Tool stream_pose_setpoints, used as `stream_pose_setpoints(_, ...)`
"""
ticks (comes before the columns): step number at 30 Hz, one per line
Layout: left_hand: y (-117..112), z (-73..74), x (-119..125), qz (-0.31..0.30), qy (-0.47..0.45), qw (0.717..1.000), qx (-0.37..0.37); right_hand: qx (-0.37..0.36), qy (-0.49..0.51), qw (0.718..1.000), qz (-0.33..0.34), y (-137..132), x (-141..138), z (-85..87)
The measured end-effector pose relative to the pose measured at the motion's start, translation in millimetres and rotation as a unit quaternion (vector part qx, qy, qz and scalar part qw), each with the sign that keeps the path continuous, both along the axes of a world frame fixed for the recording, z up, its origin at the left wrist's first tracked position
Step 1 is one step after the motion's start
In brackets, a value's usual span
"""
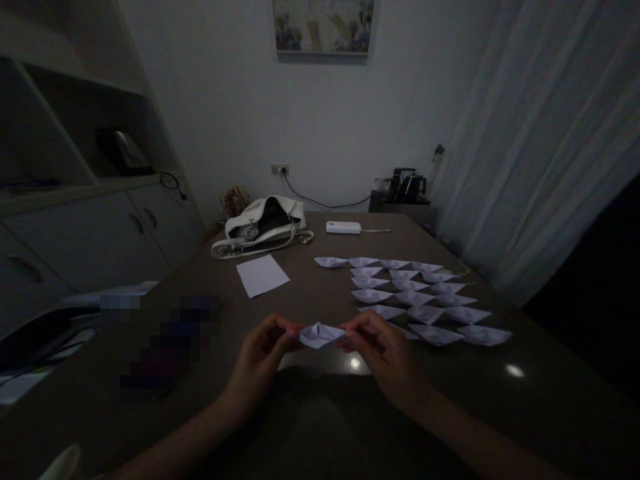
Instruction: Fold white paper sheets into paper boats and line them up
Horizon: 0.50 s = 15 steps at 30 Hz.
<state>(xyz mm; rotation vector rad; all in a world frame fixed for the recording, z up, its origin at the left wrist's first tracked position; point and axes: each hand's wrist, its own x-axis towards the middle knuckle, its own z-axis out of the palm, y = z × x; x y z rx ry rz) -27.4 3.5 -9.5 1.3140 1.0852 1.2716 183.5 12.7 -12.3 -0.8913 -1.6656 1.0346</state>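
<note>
A small folded white paper boat is held just above the near part of the table. My left hand pinches its left tip between thumb and fingers. At the opposite tip, my right hand pinches it the same way. Several finished paper boats stand in rows on the table to the right, the closest of them partly hidden behind my right hand. Beyond my left hand lies a stack of white paper sheets.
The dark table carries a white handbag at the back left and a white power bank with a short cable. A pixelated patch covers something at the left. A pale cup-like rim shows at the bottom left corner.
</note>
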Motion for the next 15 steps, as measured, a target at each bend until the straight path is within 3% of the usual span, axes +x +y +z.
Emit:
stream_pose_setpoints(7,-1.0,-1.3,3.1,-0.01,-0.036,0.999,-0.01,-0.021,0.054,0.998,-0.011,0.0,-5.4,-3.0)
stream_pose_setpoints(11,-4.2,2.1,1.3,-0.07,0.097,0.991,0.061,0.004,-0.034,0.999,0.005,1.0,-1.4,-4.2)
stream_pose_setpoints(15,-5.0,3.9,-2.1,-0.125,0.25,0.949,0.146,0.033,-0.091,0.995,0.017,-0.5,0.7,-1.8)
